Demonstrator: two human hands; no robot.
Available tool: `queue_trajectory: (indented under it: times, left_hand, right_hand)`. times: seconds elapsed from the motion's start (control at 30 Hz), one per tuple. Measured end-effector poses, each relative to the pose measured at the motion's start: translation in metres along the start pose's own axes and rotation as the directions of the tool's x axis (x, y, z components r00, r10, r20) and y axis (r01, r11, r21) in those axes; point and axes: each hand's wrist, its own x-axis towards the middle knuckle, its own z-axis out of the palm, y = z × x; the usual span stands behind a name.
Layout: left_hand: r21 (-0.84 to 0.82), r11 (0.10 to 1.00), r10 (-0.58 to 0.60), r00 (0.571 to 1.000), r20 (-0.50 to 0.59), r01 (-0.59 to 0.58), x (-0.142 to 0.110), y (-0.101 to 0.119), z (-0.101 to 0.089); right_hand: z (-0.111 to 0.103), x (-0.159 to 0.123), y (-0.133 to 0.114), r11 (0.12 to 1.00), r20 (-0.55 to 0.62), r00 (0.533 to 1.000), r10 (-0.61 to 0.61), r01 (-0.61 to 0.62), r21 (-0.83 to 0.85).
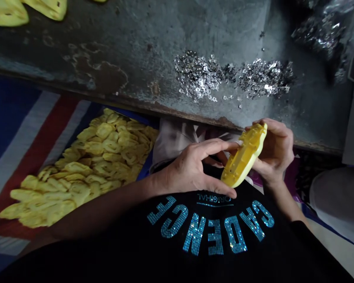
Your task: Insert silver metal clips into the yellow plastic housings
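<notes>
In front of my chest, a yellow moulded plastic shell (pixel 244 155) is held tilted, its hollow ribbed inside facing left. My right hand (pixel 275 147) grips it from the right, with the thumb along the lower outer edge and the fingers behind the upper end. My left hand (pixel 194 165) is closed on the shell from the other side; its index fingertip reaches the inner face and its thumb lies by the lower end. A small shiny spot shows at that index fingertip, too small to make out. Beyond the hands, small metal clips (pixel 199 74) lie in loose piles on the metal table.
The worn metal table (pixel 147 47) has its front edge just beyond my hands. A large heap of similar yellow shells (pixel 106 145) lies at the left on striped cloth (pixel 44 137). More yellow pieces (pixel 6 13) sit at the table's far left. A clear plastic bag (pixel 327 35) lies far right.
</notes>
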Motion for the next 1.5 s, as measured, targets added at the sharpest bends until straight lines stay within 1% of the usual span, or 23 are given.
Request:
queue_trajectory:
  times: [0.07, 0.13, 0.2, 0.27, 0.37, 0.43, 0.57, 0.67, 0.77, 0.83, 0.93, 1.0, 1.03, 1.07, 1.1, 1.13, 1.17, 1.23, 1.27, 1.3, 1.37, 1.43, 1.5]
  left_hand:
    - [-0.090, 0.992, -0.089, 0.996, -0.006, 0.088, 0.003, -0.001, -0.002]
    - [-0.234, 0.959, -0.162, 0.987, 0.003, 0.158, 0.007, -0.006, -0.004]
    - [-0.371, 0.911, -0.185, 0.983, 0.021, 0.179, 0.011, -0.014, -0.008]
    - [-0.455, 0.872, -0.188, 0.982, 0.024, 0.179, 0.014, -0.022, -0.013]
    - [-0.506, 0.844, -0.197, 0.980, 0.018, 0.179, 0.015, -0.031, -0.020]
    - [-0.519, 0.835, -0.208, 0.978, 0.006, 0.180, 0.013, -0.035, -0.023]
    - [-0.512, 0.828, -0.275, 0.961, -0.019, 0.227, 0.010, -0.040, -0.027]
    - [-0.492, 0.837, -0.297, 0.954, -0.036, 0.242, 0.011, -0.039, -0.027]
    - [-0.460, 0.856, -0.295, 0.953, -0.063, 0.235, 0.016, -0.036, -0.025]
    - [-0.423, 0.883, -0.275, 0.955, -0.110, 0.206, 0.022, -0.033, -0.024]
    - [-0.328, 0.932, -0.211, 0.966, -0.151, 0.152, 0.037, -0.023, -0.023]
    - [-0.207, 0.972, -0.145, 0.977, -0.155, 0.112, 0.051, -0.011, -0.024]
    - [-0.109, 0.990, -0.104, 0.983, -0.149, 0.088, 0.059, -0.004, -0.024]
    - [0.019, 0.998, -0.058, 0.989, -0.139, 0.061, 0.066, 0.002, -0.024]
    - [0.174, 0.984, -0.010, 0.992, -0.124, 0.031, 0.073, 0.008, -0.024]
    - [0.343, 0.939, 0.037, 0.994, -0.098, -0.001, 0.080, 0.013, -0.024]
    - [0.505, 0.862, 0.079, 0.995, -0.065, -0.035, 0.085, 0.017, -0.023]
    - [0.753, 0.649, 0.150, 0.989, 0.010, -0.106, 0.091, 0.020, -0.020]
    - [0.830, 0.538, 0.174, 0.983, 0.060, -0.146, 0.093, 0.020, -0.018]
    - [0.878, 0.439, 0.196, 0.974, 0.112, -0.189, 0.093, 0.019, -0.017]
    - [0.917, 0.289, 0.252, 0.946, 0.205, -0.275, 0.090, 0.016, -0.014]
    - [0.924, 0.192, 0.316, 0.913, 0.260, -0.329, 0.086, 0.013, -0.012]
    - [0.929, 0.135, 0.340, 0.897, 0.282, -0.344, 0.084, 0.010, -0.013]
  right_hand:
    - [0.000, 0.003, -0.001, 0.998, 0.047, 0.997, 0.066, -0.067, 0.016]
    - [0.000, 0.008, -0.002, 0.993, 0.085, 0.991, 0.107, -0.111, 0.041]
    - [0.001, 0.015, -0.003, 0.989, 0.121, 0.984, 0.127, -0.134, 0.053]
    - [0.001, 0.022, -0.003, 0.986, 0.171, 0.974, 0.152, -0.160, 0.035]
    - [0.001, 0.032, -0.004, 0.987, 0.218, 0.963, 0.158, -0.163, 0.004]
    - [0.001, 0.035, -0.004, 0.990, 0.225, 0.964, 0.142, -0.144, -0.012]
    - [0.000, 0.036, -0.004, 0.992, 0.219, 0.967, 0.127, -0.124, -0.026]
    - [0.001, 0.033, -0.001, 0.993, 0.192, 0.974, 0.120, -0.120, -0.014]
    - [0.003, 0.033, 0.006, 0.993, 0.140, 0.983, 0.117, -0.119, 0.007]
    - [0.005, 0.035, 0.014, 0.991, 0.116, 0.985, 0.124, -0.129, 0.031]
    - [0.006, 0.042, 0.034, 0.981, 0.129, 0.981, 0.145, -0.159, 0.109]
    - [0.001, 0.046, 0.051, 0.973, 0.129, 0.981, 0.147, -0.167, 0.159]
    - [-0.004, 0.048, 0.060, 0.973, 0.111, 0.984, 0.142, -0.159, 0.165]
    - [-0.010, 0.048, 0.068, 0.978, 0.078, 0.988, 0.133, -0.144, 0.154]
    - [-0.017, 0.048, 0.076, 0.984, 0.036, 0.992, 0.125, -0.128, 0.127]
    - [-0.024, 0.047, 0.082, 0.989, -0.008, 0.993, 0.120, -0.119, 0.092]
    - [-0.030, 0.045, 0.086, 0.991, -0.047, 0.992, 0.119, -0.117, 0.059]
    - [-0.039, 0.040, 0.090, 0.992, -0.106, 0.986, 0.128, -0.127, 0.017]
    - [-0.041, 0.038, 0.090, 0.991, -0.123, 0.983, 0.135, -0.135, 0.008]
    - [-0.042, 0.036, 0.089, 0.990, -0.136, 0.981, 0.139, -0.140, 0.005]
    - [-0.042, 0.034, 0.086, 0.990, -0.146, 0.979, 0.140, -0.140, 0.014]
    - [-0.041, 0.034, 0.082, 0.988, -0.145, 0.977, 0.155, -0.153, 0.027]
    - [-0.041, 0.035, 0.080, 0.984, -0.138, 0.974, 0.179, -0.176, 0.033]
